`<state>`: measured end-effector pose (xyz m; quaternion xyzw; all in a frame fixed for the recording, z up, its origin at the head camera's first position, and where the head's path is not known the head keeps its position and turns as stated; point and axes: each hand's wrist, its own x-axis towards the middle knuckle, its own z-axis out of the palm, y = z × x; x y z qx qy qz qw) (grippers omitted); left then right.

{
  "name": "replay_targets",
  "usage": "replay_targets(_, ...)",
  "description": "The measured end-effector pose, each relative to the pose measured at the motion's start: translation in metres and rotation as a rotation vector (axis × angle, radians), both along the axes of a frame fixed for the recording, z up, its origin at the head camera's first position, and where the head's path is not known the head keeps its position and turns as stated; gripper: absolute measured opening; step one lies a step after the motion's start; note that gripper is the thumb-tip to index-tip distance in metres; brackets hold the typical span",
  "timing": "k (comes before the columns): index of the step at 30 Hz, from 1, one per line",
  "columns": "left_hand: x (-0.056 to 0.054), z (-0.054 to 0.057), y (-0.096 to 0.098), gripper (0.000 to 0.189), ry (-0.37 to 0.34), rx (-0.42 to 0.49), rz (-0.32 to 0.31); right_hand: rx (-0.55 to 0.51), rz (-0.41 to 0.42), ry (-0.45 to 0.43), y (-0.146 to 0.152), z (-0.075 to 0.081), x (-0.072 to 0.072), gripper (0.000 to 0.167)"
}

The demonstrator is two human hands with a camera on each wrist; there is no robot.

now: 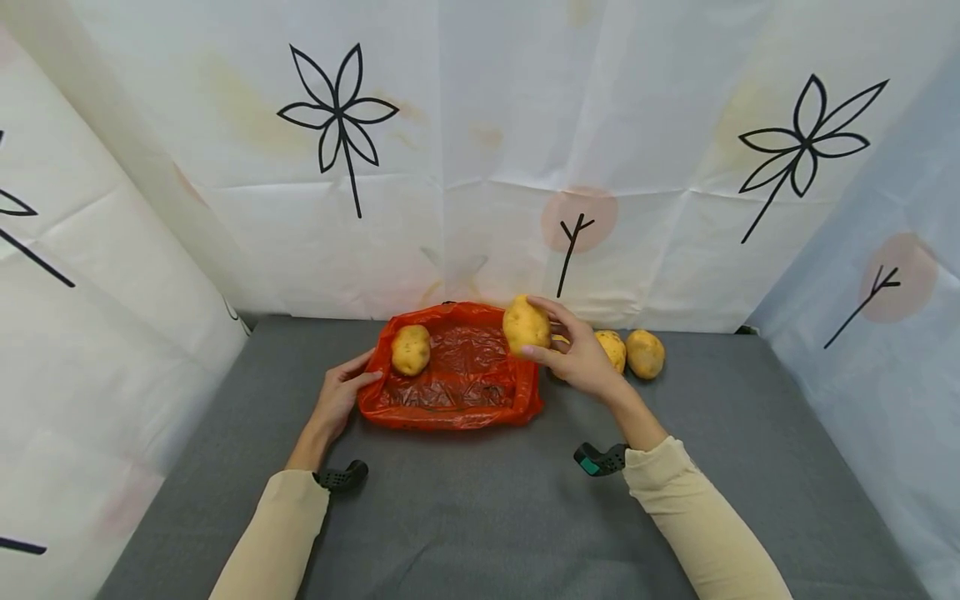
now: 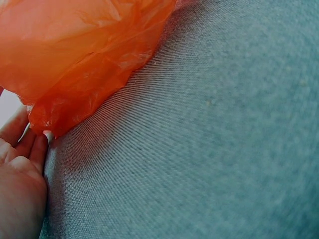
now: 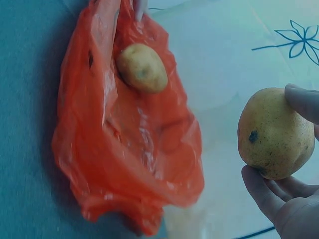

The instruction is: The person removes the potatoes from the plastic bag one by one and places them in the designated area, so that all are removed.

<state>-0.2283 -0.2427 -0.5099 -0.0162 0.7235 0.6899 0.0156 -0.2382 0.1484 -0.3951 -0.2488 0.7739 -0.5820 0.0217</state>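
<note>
A red plastic bag (image 1: pixel 450 417) lies spread with its mouth up on the grey table. One potato (image 1: pixel 411 350) rests inside it, toward the left end. My left hand (image 1: pixel 337 398) holds the bag's left rim between thumb and fingers; in the left wrist view its fingers (image 2: pixel 37 149) are at a corner of the bag. Raised over the bag's right end, a second potato (image 1: pixel 527 325) is gripped between the thumb and fingers of my right hand (image 1: pixel 581 354). The right wrist view shows this held potato (image 3: pixel 274 133) with a dark spot on its skin.
Right of the bag, several more potatoes sit on the table, among them one at the far right (image 1: pixel 645 354) and one beside it (image 1: pixel 611 348), partly behind my right hand. A white printed cloth (image 1: pixel 480 150) hangs along the table's back and sides.
</note>
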Motion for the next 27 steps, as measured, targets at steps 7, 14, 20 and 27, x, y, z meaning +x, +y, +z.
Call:
replay_targets(7,0.001,0.001,0.002,0.055,0.005,0.006,-0.004,0.041,-0.046,-0.004,0.023,0.002,0.003,0.068)
replay_targets(14,0.001,0.0,0.001,0.055,0.009,0.007,-0.003,0.08,-0.106,-0.035,0.05,0.002,0.005,0.07)
replay_targets(20,0.002,0.0,0.0,0.056,-0.001,-0.016,-0.008,0.096,-0.158,-0.041,0.075,0.004,0.008,0.07)
replay_targets(27,0.002,0.002,0.001,0.054,-0.013,-0.005,-0.001,0.108,-0.23,-0.066,0.103,0.008,0.008,0.073)
